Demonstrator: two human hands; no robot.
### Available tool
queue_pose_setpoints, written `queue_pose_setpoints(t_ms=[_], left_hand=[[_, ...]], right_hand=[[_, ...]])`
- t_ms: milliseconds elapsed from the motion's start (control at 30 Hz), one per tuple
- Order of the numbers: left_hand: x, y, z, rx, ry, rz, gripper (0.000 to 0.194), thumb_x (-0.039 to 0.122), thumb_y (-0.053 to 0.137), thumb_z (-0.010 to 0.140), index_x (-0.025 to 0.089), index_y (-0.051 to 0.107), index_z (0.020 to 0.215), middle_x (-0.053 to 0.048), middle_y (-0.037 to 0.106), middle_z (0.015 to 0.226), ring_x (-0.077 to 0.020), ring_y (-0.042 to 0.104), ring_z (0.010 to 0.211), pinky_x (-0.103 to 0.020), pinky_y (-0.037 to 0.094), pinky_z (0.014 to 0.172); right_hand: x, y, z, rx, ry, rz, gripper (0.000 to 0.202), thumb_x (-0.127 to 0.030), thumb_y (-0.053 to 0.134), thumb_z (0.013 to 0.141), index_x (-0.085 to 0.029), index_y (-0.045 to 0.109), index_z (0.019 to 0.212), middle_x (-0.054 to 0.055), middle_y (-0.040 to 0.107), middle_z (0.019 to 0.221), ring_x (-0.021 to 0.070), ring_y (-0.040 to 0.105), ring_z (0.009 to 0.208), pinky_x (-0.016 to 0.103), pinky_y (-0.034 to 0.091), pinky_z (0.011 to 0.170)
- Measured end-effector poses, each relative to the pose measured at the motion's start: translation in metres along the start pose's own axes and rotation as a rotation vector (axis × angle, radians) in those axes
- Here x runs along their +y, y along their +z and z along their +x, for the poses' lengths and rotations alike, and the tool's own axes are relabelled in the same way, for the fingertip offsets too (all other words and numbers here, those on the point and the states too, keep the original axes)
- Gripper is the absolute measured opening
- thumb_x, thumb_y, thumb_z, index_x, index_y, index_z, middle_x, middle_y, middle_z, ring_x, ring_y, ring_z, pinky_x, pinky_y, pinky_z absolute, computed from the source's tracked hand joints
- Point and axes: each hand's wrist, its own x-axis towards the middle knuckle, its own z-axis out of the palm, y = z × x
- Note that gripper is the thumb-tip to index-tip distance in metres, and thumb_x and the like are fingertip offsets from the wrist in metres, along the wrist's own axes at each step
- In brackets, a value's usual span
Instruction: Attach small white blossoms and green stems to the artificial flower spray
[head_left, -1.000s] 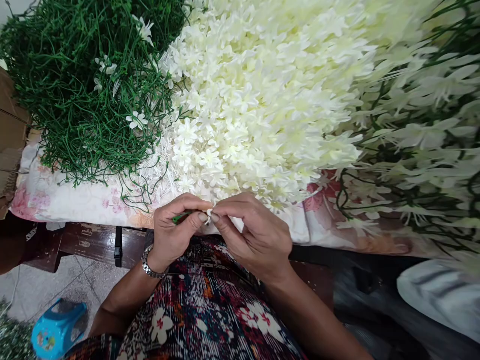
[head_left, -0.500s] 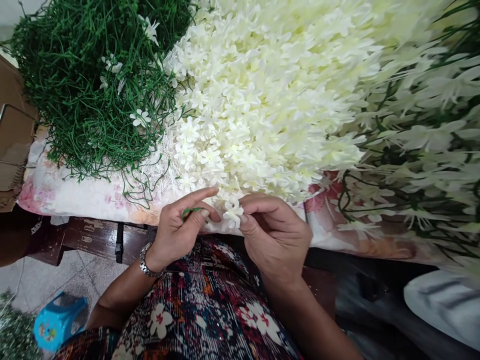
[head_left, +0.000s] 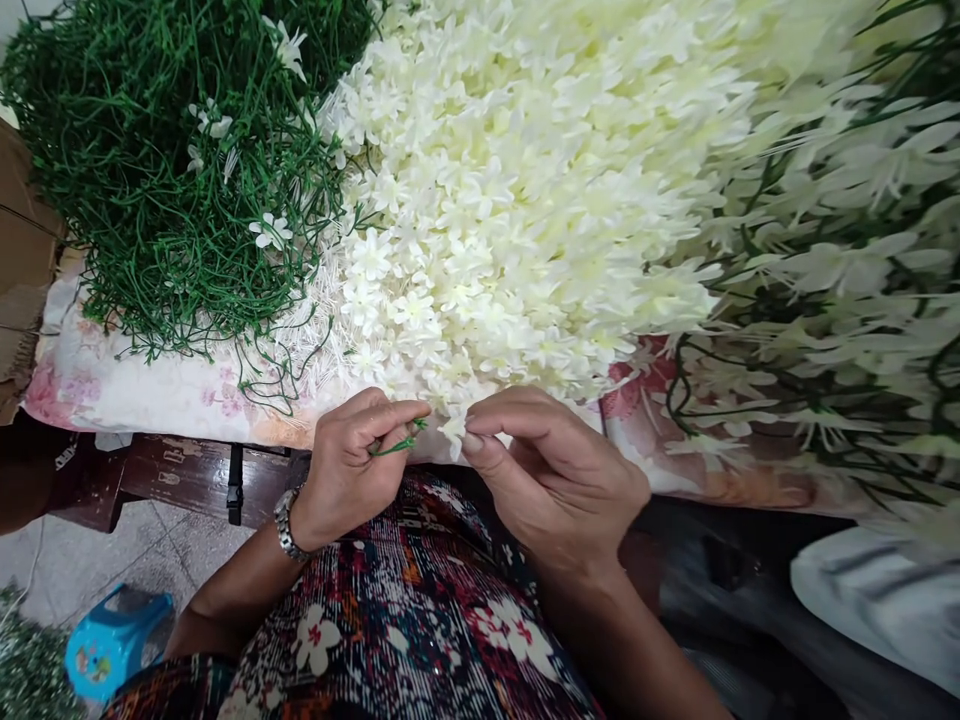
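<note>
My left hand (head_left: 358,462) is closed on a green plastic stem (head_left: 395,443), whose branched tip sticks out past the fingers. Close beside it, my right hand (head_left: 559,470) pinches a small white artificial flower (head_left: 452,432) between thumb and forefinger. A narrow gap parts the stem tip from the flower. Just beyond both hands lies a large heap of white artificial flowers (head_left: 480,270). To its left rises a tangled pile of green plastic stems (head_left: 172,190), with a few white blossoms on it.
A flower-patterned cloth (head_left: 165,390) covers the work surface. White flowers on green stems (head_left: 840,270) are massed at the right. A cardboard box (head_left: 26,270) stands at the left edge. On the floor is a blue stool (head_left: 105,645). A wooden bench (head_left: 180,475) shows below the cloth.
My left fingers have closed around the stem, and its tip now points toward the flower. My right hand has tilted the flower, which faced me before. The view has shifted slightly.
</note>
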Motion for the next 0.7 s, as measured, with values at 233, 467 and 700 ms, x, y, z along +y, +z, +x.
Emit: queue_pose_setpoints(t_ms=[233, 467, 700], left_hand=[[-0.0015, 0.0022, -0.0041, 0.024, 0.093, 0.146, 0.024, 0.007, 0.048, 0.073, 0.017, 0.061, 0.09, 0.002, 0.048, 0.059, -0.0071, 0.044, 0.054, -0.019, 0.036, 0.048], [-0.0023, 0.0015, -0.0068, 0.014, 0.155, 0.334, 0.023, 0.009, 0.047, 0.073, 0.016, 0.059, 0.092, 0.002, 0.045, 0.058, -0.0076, 0.041, 0.053, -0.02, 0.034, 0.048], [-0.0057, -0.0001, -0.0045, -0.043, 0.129, 0.169, 0.017, 0.013, 0.046, 0.077, 0.016, 0.059, 0.087, 0.001, 0.047, 0.062, -0.0082, 0.044, 0.057, -0.021, 0.037, 0.052]], right_hand=[[0.0009, -0.0038, -0.0008, -0.072, -0.132, -0.192, 0.02, -0.006, 0.057, 0.067, -0.019, 0.056, 0.082, 0.0, 0.057, 0.071, 0.011, 0.054, 0.065, 0.025, 0.045, 0.057], [0.0053, -0.0062, -0.0036, -0.172, -0.17, -0.289, 0.023, -0.004, 0.057, 0.066, -0.017, 0.055, 0.086, 0.003, 0.057, 0.074, 0.0124, 0.053, 0.069, 0.026, 0.045, 0.061], [0.0069, -0.0058, -0.0034, -0.225, -0.118, -0.23, 0.021, -0.003, 0.056, 0.067, -0.015, 0.054, 0.085, 0.003, 0.057, 0.074, 0.0113, 0.053, 0.07, 0.025, 0.045, 0.062]])
